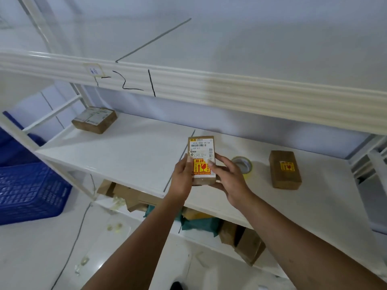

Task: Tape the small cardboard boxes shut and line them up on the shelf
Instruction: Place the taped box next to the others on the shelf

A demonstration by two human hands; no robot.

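Presently: task part done, by my reading; no box is open, but none stands in a row. Far left of the tape roll (243,164), past the shelf end, is one blue plastic crate (29,189). Well left of the roll, at the back of the white shelf board (125,153), one labelled cardboard box (94,120) lies flat, flaps closed. Just left of the roll, the left hand (182,176) and right hand (228,181) both grip a second box (202,160), which bears a shipping label and a fragile sticker. One hand is on each long side, and I cannot tell whether the box rests on the board or is lifted. Right of the roll, apart from it, lies a third box (284,170), closed. Tape seams are too faint to confirm. Lining up remains to be done. Count: boxes 3, roll 1, crate 1, hands 2.
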